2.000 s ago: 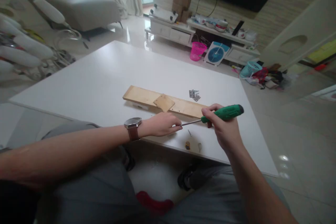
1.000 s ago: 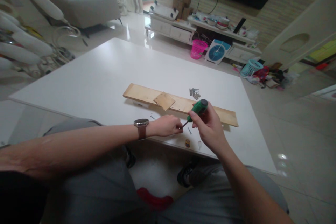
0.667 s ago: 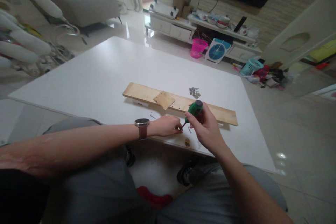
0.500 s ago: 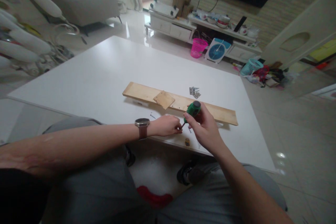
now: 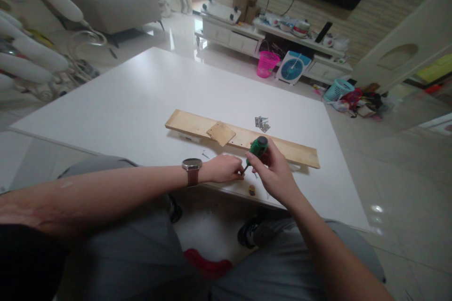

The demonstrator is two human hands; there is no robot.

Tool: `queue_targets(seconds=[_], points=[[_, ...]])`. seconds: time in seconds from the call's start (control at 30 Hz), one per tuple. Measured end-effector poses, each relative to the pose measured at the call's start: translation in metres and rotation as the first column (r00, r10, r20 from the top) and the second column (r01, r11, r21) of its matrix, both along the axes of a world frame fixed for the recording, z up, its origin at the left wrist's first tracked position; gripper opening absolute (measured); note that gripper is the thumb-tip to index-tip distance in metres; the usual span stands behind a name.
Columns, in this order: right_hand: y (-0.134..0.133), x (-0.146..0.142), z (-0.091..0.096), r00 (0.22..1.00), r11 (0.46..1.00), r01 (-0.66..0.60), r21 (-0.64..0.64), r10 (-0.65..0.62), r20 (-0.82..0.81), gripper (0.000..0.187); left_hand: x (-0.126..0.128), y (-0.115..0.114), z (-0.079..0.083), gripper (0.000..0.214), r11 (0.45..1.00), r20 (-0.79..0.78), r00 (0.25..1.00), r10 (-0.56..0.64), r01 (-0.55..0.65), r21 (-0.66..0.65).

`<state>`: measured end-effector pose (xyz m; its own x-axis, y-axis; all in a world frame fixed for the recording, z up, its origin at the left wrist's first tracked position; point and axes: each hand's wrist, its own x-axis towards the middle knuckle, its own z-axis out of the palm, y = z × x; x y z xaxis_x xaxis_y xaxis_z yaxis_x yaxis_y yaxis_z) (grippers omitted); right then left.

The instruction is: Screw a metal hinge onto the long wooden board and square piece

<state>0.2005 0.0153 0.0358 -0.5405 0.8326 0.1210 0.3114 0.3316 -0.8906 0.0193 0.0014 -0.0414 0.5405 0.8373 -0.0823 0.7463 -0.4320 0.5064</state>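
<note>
My right hand [image 5: 276, 167] is wrapped round the green and black handle of a screwdriver [image 5: 258, 147], which leans with its shaft pointing down and left. At the shaft's tip, the fingers of my left hand [image 5: 227, 168] are pinched together near the table's front edge. Whatever sits between those fingers is too small and hidden to name. Just beyond both hands lies a long wooden board [image 5: 190, 122], slightly raised off the table. A small square wooden piece [image 5: 221, 133] rests on it, and a few dark holes show beside that piece.
On the white table [image 5: 141, 89], metal brackets and screws [image 5: 262, 123] lie behind the board. A loose screw [image 5: 205, 154] is left of my hands, and a small yellow object [image 5: 252, 190] lies at the front edge. A pink basket [image 5: 267, 63] stands on the floor beyond.
The screwdriver handle has shifted very slightly to the left with my right hand. My left hand stays at the tip, almost unmoved.
</note>
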Motion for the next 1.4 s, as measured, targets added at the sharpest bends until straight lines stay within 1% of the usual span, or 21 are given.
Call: queue_targets(seconds=[0.13, 0.23, 0.37, 0.53, 0.77, 0.97, 1.23, 1.3, 1.4], points=[[0.000, 0.000, 0.000, 1.000, 1.000, 0.002, 0.004, -0.002, 0.009, 0.018, -0.002, -0.001, 0.008, 0.013, 0.999, -0.012, 1.000, -0.006, 0.007, 0.034], [0.000, -0.001, 0.001, 1.000, 1.000, -0.006, -0.004, 0.006, 0.009, 0.018, -0.005, 0.000, 0.010, 0.016, 1.000, -0.045, 0.999, -0.008, 0.009, 0.026], [0.000, -0.001, 0.002, 1.000, 1.000, -0.010, -0.016, 0.010, 0.006, 0.020, -0.009, 0.004, 0.009, 0.019, 1.000, -0.091, 0.996, -0.023, 0.023, -0.002], [0.000, -0.001, 0.000, 1.000, 1.000, 0.010, -0.012, -0.011, -0.017, 0.022, -0.013, 0.004, 0.009, 0.024, 0.999, -0.119, 0.992, -0.040, 0.040, 0.000], [0.001, 0.001, -0.001, 0.999, 0.999, 0.043, -0.007, -0.043, -0.015, 0.023, -0.016, 0.002, 0.008, 0.015, 0.998, -0.118, 0.991, -0.066, 0.068, 0.013], [-0.001, 0.001, 0.001, 0.999, 0.999, 0.046, -0.001, -0.046, -0.014, 0.021, -0.015, 0.002, 0.013, 0.009, 0.999, -0.120, 0.991, -0.054, 0.054, -0.004], [-0.002, 0.000, 0.003, 1.000, 1.000, 0.021, -0.015, -0.021, 0.000, 0.021, -0.016, 0.003, 0.011, 0.012, 0.998, -0.124, 0.991, -0.056, 0.052, -0.040], [-0.002, -0.001, 0.003, 1.000, 1.000, 0.017, -0.016, -0.017, 0.004, 0.023, -0.019, 0.005, 0.013, 0.013, 0.997, -0.125, 0.989, -0.079, 0.075, -0.032], [-0.002, -0.001, 0.003, 1.000, 1.000, 0.010, -0.011, -0.010, 0.007, 0.024, -0.027, 0.008, 0.024, 0.022, 0.995, -0.116, 0.989, -0.093, 0.090, -0.034]])
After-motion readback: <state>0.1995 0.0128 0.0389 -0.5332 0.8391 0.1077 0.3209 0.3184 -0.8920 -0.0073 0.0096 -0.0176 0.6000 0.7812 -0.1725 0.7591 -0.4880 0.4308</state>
